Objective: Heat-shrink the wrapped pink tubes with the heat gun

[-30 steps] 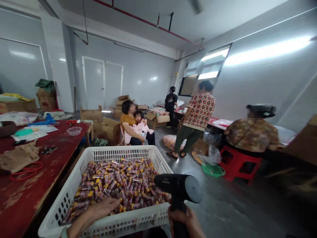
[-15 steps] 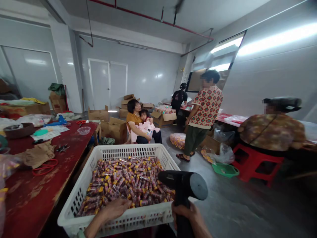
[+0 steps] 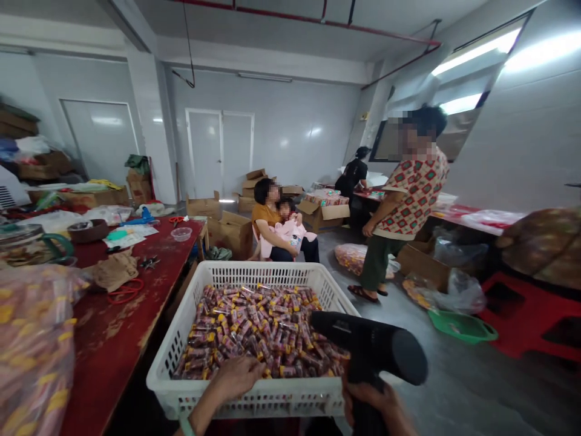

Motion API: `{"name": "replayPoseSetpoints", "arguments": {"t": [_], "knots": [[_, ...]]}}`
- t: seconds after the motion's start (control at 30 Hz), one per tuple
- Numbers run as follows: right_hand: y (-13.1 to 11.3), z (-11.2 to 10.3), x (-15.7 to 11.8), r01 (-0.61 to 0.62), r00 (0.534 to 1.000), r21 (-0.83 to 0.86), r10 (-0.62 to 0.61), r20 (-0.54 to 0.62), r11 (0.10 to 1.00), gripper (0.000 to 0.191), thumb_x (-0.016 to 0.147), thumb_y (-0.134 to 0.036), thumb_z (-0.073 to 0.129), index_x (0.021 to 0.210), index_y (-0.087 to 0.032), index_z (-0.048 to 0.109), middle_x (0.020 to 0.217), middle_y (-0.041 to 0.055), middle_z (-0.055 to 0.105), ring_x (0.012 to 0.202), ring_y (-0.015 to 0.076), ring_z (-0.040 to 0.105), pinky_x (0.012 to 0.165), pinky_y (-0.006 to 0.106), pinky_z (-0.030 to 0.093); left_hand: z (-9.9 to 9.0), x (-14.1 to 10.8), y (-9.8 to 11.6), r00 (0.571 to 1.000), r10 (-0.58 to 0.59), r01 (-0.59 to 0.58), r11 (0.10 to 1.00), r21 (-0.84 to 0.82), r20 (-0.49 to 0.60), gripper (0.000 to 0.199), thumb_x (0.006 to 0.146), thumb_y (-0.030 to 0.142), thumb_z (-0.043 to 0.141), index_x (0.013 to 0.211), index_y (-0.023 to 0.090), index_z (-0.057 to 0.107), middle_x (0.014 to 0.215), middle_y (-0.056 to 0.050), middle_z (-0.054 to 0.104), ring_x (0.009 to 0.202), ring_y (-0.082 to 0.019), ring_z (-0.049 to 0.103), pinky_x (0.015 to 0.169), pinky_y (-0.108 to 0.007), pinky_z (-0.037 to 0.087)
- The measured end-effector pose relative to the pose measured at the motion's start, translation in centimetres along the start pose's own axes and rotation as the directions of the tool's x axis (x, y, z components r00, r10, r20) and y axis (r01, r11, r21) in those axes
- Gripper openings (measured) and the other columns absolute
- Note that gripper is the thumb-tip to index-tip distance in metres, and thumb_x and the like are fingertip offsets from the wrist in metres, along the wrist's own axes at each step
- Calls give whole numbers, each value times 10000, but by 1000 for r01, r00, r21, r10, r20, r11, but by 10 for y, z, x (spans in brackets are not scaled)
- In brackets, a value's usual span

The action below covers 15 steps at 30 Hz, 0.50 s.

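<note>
A white plastic basket [image 3: 254, 407] stands in front of me, filled with small wrapped tubes [image 3: 254, 321] that have yellow ends. My left hand [image 3: 236, 376] rests palm down on the tubes at the basket's near edge, its fingers extended and holding nothing visible. At the basket's near right corner, my right hand [image 3: 374, 399] is wrapped round the handle of a black hair dryer [image 3: 367, 345]. The dryer's nozzle points left over the tubes.
On the left, a worn red table [image 3: 104, 327] holds a large bag of tubes [image 3: 34, 345], red scissors [image 3: 124, 292] and a cloth glove. A seated person with a child [image 3: 284, 236] is beyond the basket; a standing person [image 3: 408, 206] is at the right, near a green tray [image 3: 463, 327].
The view has turned left, so the basket and room appear farther right. The dryer looks larger and nearer. Both hands keep similar places at the basket, the right still holding the dryer.
</note>
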State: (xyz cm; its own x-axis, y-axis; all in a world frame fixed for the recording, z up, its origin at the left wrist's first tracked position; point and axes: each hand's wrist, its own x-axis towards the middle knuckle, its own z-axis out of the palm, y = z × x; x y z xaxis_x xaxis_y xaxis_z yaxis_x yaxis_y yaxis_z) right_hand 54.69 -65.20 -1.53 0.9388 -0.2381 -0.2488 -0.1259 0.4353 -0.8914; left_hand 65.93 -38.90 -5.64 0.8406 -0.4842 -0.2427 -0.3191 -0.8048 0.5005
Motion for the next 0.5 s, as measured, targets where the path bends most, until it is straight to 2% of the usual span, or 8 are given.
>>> {"name": "replayPoseSetpoints", "arguments": {"t": [0.07,0.13,0.2,0.33,0.4,0.5], "knots": [[-8,-7,0,73,984,31,-67,-164,997,359,566,-299,810,818,-132,614,509,4,589,420,147,520,410,236,419,2,3,-2,1000,-6,5,1000,-26,-30,490,894,512,297,911,198,673,944,-79,691,917,-248,607,721,-293,370],[-11,-11,-3,123,971,33,-113,-212,992,382,582,-309,812,862,-140,613,520,1,594,434,143,519,413,225,413,3,8,-4,1000,11,-12,996,-84,-2,448,878,480,344,827,179,672,826,-54,674,798,-212,591,661,-271,351],[-5,-8,-7,111,984,0,-110,-144,994,333,574,-312,804,797,-140,627,521,18,600,431,147,521,413,230,411,3,12,-6,999,35,-30,991,-127,40,432,867,454,361,725,164,648,689,-19,610,676,-173,534,593,-258,312],[23,11,-9,-38,997,-23,40,62,999,264,555,-354,774,663,-157,636,505,39,592,423,189,548,427,287,451,1,13,-8,994,65,-53,988,-142,85,405,869,430,366,710,166,629,610,20,527,592,-132,460,538,-246,258],[34,21,-6,-71,993,8,70,93,997,262,564,-373,761,672,-161,649,509,41,593,424,203,558,440,311,467,0,9,-8,996,50,-41,992,-122,75,390,877,427,366,780,173,646,664,10,578,629,-140,500,553,-242,276],[35,25,2,-70,993,32,67,101,997,241,545,-334,768,655,-158,647,482,32,576,381,186,525,404,297,440,0,5,-8,1000,-8,7,999,-39,-12,418,898,462,339,895,195,660,840,-43,674,802,-195,594,641,-259,340]]}}
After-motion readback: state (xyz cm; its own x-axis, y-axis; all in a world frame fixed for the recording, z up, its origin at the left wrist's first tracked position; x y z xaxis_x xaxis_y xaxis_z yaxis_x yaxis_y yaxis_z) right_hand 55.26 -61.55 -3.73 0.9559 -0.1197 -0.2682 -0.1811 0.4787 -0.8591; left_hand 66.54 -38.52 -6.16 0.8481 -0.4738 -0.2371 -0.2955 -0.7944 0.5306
